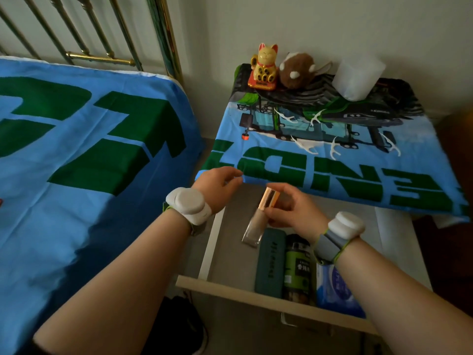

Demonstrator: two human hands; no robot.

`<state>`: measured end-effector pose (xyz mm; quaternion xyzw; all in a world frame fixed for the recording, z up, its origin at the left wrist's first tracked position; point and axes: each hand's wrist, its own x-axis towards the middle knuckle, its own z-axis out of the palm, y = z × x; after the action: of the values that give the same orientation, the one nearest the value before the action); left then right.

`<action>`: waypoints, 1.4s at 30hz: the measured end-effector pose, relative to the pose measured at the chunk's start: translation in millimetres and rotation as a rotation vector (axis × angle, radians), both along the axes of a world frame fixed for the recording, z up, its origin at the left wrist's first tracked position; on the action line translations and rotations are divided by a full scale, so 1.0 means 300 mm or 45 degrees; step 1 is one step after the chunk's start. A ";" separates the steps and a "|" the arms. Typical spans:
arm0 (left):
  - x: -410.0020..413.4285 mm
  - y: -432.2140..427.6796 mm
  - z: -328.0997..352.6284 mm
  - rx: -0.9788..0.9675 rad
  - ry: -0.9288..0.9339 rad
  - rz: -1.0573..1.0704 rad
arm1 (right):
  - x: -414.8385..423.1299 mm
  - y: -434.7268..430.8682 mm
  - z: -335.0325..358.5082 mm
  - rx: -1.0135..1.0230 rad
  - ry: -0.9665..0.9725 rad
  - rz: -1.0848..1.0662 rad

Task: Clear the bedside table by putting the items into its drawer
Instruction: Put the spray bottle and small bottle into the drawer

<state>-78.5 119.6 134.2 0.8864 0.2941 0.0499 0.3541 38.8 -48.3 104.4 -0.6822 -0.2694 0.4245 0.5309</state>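
Note:
The bedside table [332, 149] is covered by a blue and green printed cloth. Its drawer [230, 252] is pulled open below. My right hand [289, 206] holds a slim cosmetic tube [258, 221] with a rose-gold cap over the drawer's left half. My left hand [220, 185] pinches the front edge of the cloth, lifting it. In the drawer lie a teal case [270, 265], a green-labelled jar [297, 270] and a blue wipes pack [335, 288]. At the back of the tabletop stand a gold lucky cat [265, 65], a brown plush toy [297, 70] and a white translucent container [355, 75].
A bed [76, 162] with a blue and green cover fills the left side, with a brass headboard [89, 34] behind it. A dark shoe [179, 326] lies on the floor below the drawer's front. The wall stands right behind the table.

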 end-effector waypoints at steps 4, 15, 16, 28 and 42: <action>-0.009 -0.023 -0.024 0.062 0.120 -0.109 | -0.036 -0.019 -0.101 -0.235 -0.137 0.099; -0.015 -0.037 -0.066 0.198 0.287 -0.281 | -0.087 0.013 -0.256 -0.624 -0.544 0.520; -0.017 -0.036 -0.075 0.205 0.309 -0.294 | -0.089 0.016 -0.264 -0.651 -0.565 0.542; -0.015 -0.059 -0.126 0.249 0.459 -0.428 | -0.077 0.039 -0.275 -0.831 -0.969 0.823; 0.006 -0.050 -0.108 0.254 0.380 -0.430 | -0.086 0.035 -0.223 -0.816 -1.202 0.887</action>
<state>-76.5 104.6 101.8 0.9511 0.1844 -0.1127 0.2206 13.0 -37.8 37.6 -0.7919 -0.5380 0.2859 -0.0410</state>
